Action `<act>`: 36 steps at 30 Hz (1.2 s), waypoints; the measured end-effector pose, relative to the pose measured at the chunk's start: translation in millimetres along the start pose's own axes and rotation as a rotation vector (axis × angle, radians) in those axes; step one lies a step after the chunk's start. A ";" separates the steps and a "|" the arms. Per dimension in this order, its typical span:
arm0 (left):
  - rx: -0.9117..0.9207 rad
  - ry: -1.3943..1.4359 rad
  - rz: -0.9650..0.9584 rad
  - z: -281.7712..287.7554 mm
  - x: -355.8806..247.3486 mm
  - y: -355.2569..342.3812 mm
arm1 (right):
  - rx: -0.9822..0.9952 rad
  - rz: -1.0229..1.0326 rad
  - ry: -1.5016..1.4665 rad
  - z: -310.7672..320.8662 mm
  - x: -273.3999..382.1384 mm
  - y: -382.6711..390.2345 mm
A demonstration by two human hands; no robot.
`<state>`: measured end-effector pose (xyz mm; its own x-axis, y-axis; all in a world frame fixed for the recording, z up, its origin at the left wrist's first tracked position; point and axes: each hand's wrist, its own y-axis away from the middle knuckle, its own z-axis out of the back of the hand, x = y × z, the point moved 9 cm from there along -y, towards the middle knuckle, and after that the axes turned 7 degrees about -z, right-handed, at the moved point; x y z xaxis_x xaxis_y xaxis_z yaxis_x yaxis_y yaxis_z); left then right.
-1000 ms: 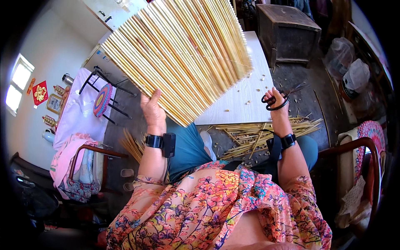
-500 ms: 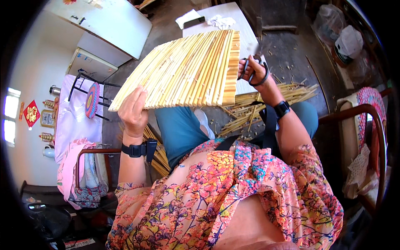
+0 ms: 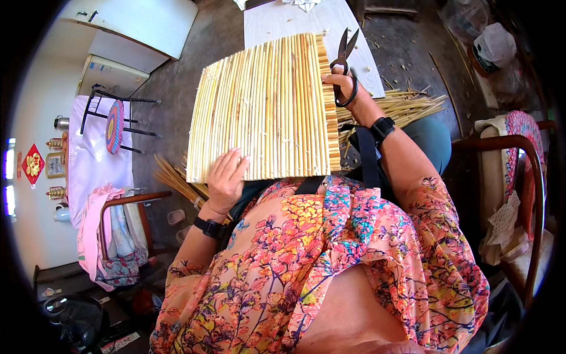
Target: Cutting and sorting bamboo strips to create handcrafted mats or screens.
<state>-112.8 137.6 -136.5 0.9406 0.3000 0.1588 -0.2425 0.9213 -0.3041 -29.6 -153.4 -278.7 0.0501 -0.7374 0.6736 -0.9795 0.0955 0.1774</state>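
A square mat of pale yellow straw-like sticks (image 3: 259, 106), tied side by side, lies over my lap, its far part reaching above the white table. My left hand (image 3: 227, 183) rests on its near edge at the left, fingers lying flat on the sticks; whether the thumb is beneath is unclear. At the mat's right edge, my right hand (image 3: 351, 94) grips black scissors (image 3: 344, 53), blades pointing up and slightly apart. Loose sticks (image 3: 413, 109) lie beyond my right arm, others (image 3: 177, 183) at my left.
White table (image 3: 365, 59); black stool with colourful round pad (image 3: 115, 127); wooden armchair with pink cloth (image 3: 94, 236); second armchair (image 3: 522, 147) at my right; white cabinets (image 3: 147, 26) at far left; plastic bags (image 3: 495, 44) at upper right.
The mat has come down from a raised, slanted position to lie nearly square over my lap. My left fingers have flattened on it; the scissors have turned upward beside its right edge.
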 end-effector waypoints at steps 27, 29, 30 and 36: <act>0.113 0.314 -0.002 -33.7 11.3 4.2 | -0.307 -0.138 0.353 14.0 -11.0 7.7; 0.158 0.391 -0.059 -35.0 11.0 2.4 | -0.326 -0.116 0.546 11.2 -12.8 3.6; 0.218 0.402 -0.058 -37.2 13.3 1.0 | -0.343 -0.110 0.488 23.0 -17.6 3.5; 0.263 0.206 0.022 -45.2 39.7 -19.9 | -0.289 -0.098 0.415 24.8 -15.4 0.1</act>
<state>-59.9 120.0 -166.6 0.9561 0.2892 -0.0466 -0.2914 0.9554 -0.0483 -35.3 -158.6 -306.8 0.2700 -0.4299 0.8616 -0.8751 0.2636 0.4058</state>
